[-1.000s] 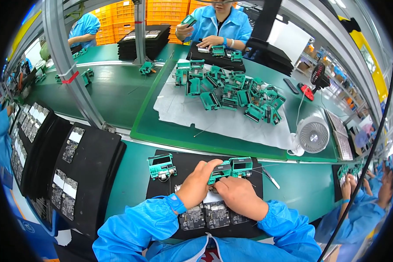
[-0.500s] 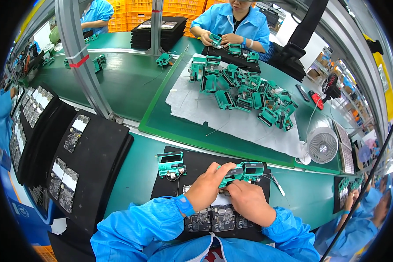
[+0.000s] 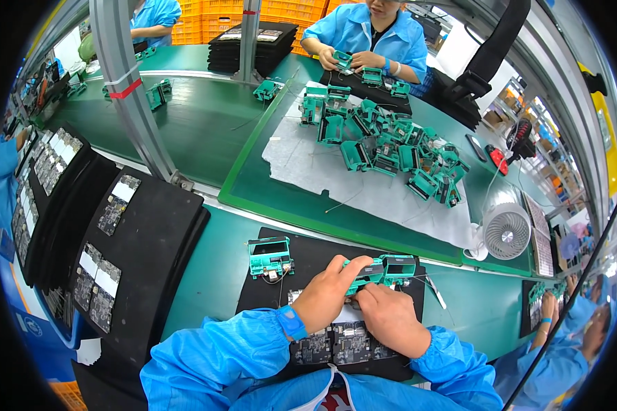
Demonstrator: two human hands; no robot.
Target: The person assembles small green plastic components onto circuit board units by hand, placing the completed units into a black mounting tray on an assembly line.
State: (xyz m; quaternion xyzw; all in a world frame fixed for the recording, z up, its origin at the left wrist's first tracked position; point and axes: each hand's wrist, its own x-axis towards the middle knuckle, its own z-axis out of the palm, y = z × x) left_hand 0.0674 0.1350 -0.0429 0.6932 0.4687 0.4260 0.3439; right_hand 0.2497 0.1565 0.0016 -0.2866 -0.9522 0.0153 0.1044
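My left hand (image 3: pixel 324 293) is closed around a green plastic housing (image 3: pixel 367 277) with a dark panel, held above a black foam mat (image 3: pixel 253 293). Fingers of my right hand (image 3: pixel 395 320) bend in against the housing's near edge; whatever they pinch is hidden. Just beyond, a second green housing (image 3: pixel 398 266) touches or nearly touches the held one. On the mat's left part lies another green housing (image 3: pixel 269 256) with a dark window and thin wires. Several printed circuit boards (image 3: pixel 352 342) rest in a row beneath my wrists, partly covered by my hands.
A pen-like tool (image 3: pixel 435 293) lies right of the mat. Farther off, many green housings (image 3: pixel 387 147) are heaped on a white sheet (image 3: pixel 301 168), near a white fan (image 3: pixel 506 231). Black foam sheets (image 3: pixel 154 253) bearing boards stand left. Across the bench a co-worker (image 3: pixel 397 41) handles another housing.
The whole view has shifted very slightly. Both my hands stay at the same housing, with only a small movement of the right hand.
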